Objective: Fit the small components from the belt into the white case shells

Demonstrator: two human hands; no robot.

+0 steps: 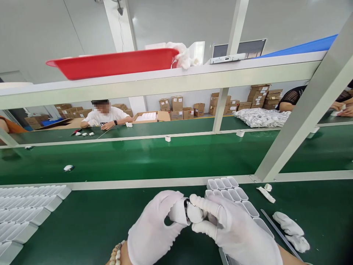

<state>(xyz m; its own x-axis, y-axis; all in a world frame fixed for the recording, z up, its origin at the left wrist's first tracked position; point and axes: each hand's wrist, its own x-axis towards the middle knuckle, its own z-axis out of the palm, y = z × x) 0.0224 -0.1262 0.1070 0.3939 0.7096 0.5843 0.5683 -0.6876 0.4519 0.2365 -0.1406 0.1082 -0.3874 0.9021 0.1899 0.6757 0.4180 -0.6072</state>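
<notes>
My left hand (pixel 157 228), in a white glove, is closed around a small white plastic housing (pixel 178 212). At its right end a black inner part shows. My right hand (pixel 234 228), also gloved, pinches a rounded white piece (pixel 195 213) between thumb and fingertips against that end. Whether the two pieces are joined I cannot tell. Beneath and behind my right hand are rows of open white plastic cases (pixel 226 194), partly covered by the glove.
Stacked white cases (pixel 35 215) stand at the left. To the right lie a metal strip (pixel 278 228) and crumpled white gloves (pixel 289 224). A green conveyor belt (pixel 154 158) runs beyond the rail, below a shelf with a red basin (pixel 118 64). A co-worker (pixel 106 116) sits across.
</notes>
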